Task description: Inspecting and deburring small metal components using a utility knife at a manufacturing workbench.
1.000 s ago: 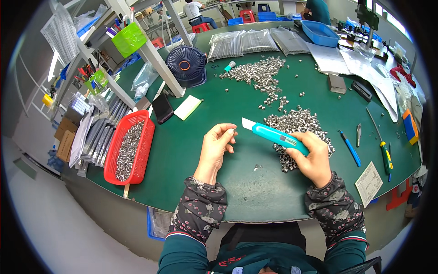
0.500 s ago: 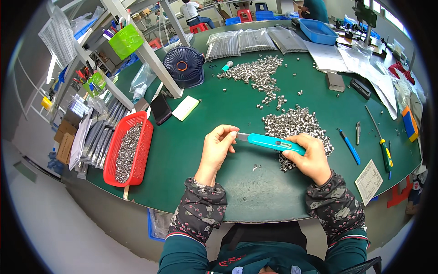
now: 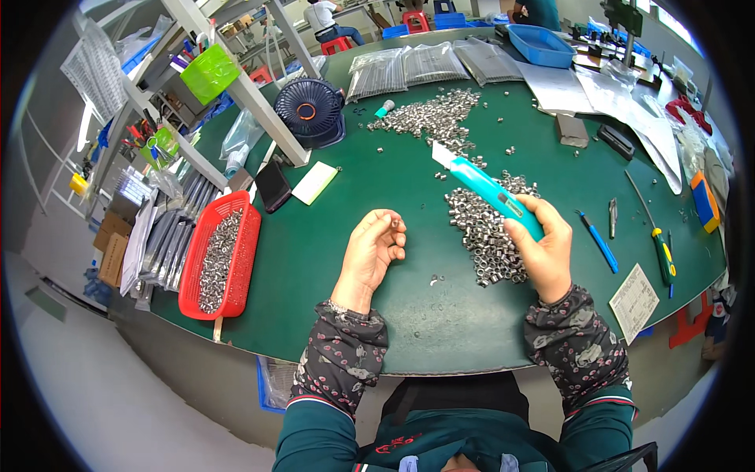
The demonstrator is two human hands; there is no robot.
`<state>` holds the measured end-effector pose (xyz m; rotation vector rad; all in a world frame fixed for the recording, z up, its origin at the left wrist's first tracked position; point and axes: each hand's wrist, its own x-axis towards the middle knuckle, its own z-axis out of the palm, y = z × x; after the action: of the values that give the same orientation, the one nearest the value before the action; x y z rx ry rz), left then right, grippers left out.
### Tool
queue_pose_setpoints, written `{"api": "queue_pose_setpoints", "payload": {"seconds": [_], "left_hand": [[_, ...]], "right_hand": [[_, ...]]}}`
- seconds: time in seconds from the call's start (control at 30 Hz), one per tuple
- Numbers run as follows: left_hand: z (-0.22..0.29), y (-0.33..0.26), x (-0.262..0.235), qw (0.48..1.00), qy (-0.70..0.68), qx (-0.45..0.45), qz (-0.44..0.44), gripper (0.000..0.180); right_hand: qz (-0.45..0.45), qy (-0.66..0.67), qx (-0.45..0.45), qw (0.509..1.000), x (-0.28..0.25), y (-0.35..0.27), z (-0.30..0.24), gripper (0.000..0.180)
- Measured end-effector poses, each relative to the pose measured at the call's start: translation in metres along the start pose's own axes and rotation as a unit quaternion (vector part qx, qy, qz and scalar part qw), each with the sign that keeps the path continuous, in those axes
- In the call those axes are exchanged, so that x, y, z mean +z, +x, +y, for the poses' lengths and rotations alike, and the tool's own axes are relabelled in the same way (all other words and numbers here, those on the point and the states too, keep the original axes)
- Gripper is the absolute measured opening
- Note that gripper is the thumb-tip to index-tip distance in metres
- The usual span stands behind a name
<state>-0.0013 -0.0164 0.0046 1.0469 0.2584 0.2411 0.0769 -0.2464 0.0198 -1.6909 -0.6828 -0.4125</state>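
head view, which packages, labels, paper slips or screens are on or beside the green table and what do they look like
Phone: dark screen, flat by the red basket's far end.
Pale yellow pad: rectangular, right of the phone.
Printed white slip: near table edge, beyond the right hand.
Clear plastic packs: rowed at the far edge.
Cardboard boxes: brown, on the floor at left.

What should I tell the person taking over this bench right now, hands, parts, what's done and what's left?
Right hand: closed around the teal utility knife, blade out and raised over the mat, pointing away from the body.
Left hand: resting on the green mat, fingers curled; whether it pinches a small part cannot be told.
Parts: a pile of small metal rings lies under the knife hand, a second pile farther back, two loose ones near the front edge.
Done: the red basket on the left already holds many rings.
Left: both piles on the mat remain.
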Motion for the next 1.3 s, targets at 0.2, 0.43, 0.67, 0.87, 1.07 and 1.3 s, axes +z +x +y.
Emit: {"api": "queue_pose_setpoints", "payload": {"seconds": [0.2,0.43,0.67,0.87,1.07,1.3], "left_hand": [[-0.007,0.011,0.023,0.985,0.167,-0.024,-0.026,0.012],[-0.025,0.028,0.052,0.764,0.629,0.143,0.001,0.015],[-0.034,0.034,0.051,0.724,0.676,0.136,0.013,0.014],[-0.010,0.016,0.031,0.884,0.454,0.109,-0.028,0.011],[0.006,-0.005,-0.004,0.990,0.114,0.040,-0.067,0.007],[0.007,-0.001,-0.017,0.997,0.021,0.056,-0.057,0.010]], "right_hand": [[0.005,0.002,0.008,1.000,0.001,-0.001,-0.002,0.028],[0.006,-0.002,-0.006,1.000,0.003,-0.003,-0.001,0.028],[0.001,0.015,-0.006,1.000,0.003,-0.002,-0.002,0.029],[-0.008,0.022,0.003,1.000,0.004,-0.003,0.000,0.026],[-0.094,0.017,0.001,0.995,0.005,-0.006,0.001,0.027],[-0.211,0.041,0.075,0.974,0.004,-0.006,-0.001,0.030]]}}
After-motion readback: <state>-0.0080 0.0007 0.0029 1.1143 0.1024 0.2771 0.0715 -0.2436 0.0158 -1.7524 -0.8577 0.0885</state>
